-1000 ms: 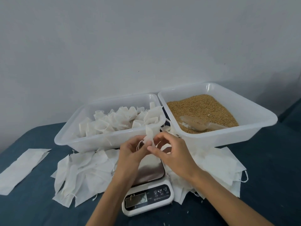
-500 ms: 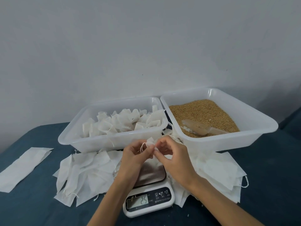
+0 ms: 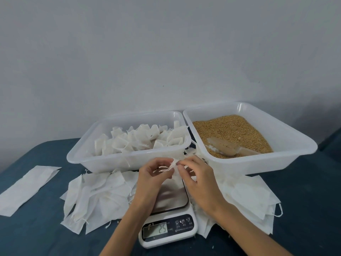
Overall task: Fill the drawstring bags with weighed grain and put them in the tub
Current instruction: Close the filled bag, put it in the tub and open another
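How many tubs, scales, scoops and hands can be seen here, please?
Tubs: 2, one with filled bags, one with grain
Scale: 1
Scoop: 1
Hands: 2, left and right, both pinching one bag
Total: 6

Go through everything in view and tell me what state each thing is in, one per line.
Scale: on, reads 25.
Bag: held at its top by both hands.
Left hand: pinching the bag.
Right hand: pinching the bag.
Left tub: holds filled bags.
Right tub: holds grain.
Scoop: lying in the grain.
Empty bags: piled flat.
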Motion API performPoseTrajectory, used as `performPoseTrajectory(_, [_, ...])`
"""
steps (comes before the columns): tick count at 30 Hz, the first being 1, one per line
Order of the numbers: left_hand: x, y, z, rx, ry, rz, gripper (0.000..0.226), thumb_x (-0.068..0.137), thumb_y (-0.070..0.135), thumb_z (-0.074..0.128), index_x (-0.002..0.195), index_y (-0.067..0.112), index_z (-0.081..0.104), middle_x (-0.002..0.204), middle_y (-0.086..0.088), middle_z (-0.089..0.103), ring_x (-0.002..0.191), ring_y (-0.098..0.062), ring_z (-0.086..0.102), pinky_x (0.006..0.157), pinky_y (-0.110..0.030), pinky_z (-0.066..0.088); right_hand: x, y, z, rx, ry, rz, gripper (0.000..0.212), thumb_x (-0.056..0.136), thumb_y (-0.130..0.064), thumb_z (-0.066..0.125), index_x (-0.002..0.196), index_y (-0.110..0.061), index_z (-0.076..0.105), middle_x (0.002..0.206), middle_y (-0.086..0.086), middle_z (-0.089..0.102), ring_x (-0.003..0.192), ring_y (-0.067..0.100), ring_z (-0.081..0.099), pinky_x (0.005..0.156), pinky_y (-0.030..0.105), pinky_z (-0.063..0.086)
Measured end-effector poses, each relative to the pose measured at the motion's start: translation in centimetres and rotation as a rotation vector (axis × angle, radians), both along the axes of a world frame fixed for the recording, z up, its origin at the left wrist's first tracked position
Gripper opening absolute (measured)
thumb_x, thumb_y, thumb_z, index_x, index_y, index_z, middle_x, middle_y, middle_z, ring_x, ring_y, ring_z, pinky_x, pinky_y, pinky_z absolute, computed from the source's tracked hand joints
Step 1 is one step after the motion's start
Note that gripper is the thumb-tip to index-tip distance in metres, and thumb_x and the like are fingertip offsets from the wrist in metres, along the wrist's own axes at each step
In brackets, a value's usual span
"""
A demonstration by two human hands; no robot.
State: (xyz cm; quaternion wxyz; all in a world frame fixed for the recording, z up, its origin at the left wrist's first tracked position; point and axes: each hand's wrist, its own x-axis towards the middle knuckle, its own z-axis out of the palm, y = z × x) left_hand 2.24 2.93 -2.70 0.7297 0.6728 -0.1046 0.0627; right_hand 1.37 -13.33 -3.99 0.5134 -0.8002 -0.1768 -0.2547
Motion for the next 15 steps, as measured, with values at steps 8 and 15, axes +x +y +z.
performPoseTrajectory(8, [-0.03,0.12,0.26,-0.024,-0.044,0.035,0.023,0.087,-0.005,0.075,0.092,0.016,0.080,0.094,-0.010,0.076,0.083,-0.015,0.069,0.075,-0.020,0.055,0.12,-0.42,0.03,-0.019,0.062,-0.042,0.017,0.093,-0.013,0.069,0.095,-0.031,0.069,0.094,-0.016,0.069,0.084,0.010,0.068,0.075,0.022,0.054])
performPoseTrajectory(15, [-0.08,0.07,0.14,-0.012,-0.044,0.000,0.023,0.086,-0.007,0.074,0.095,0.013,0.079,0.088,-0.008,0.075,0.077,-0.014,0.067,0.074,-0.021,0.055,-0.28,-0.01,0.45,0.004,-0.010,0.100,0.012,0.096,-0.029,0.069,0.104,-0.037,0.065,0.104,-0.016,0.068,0.090,0.011,0.070,0.078,0.024,0.057])
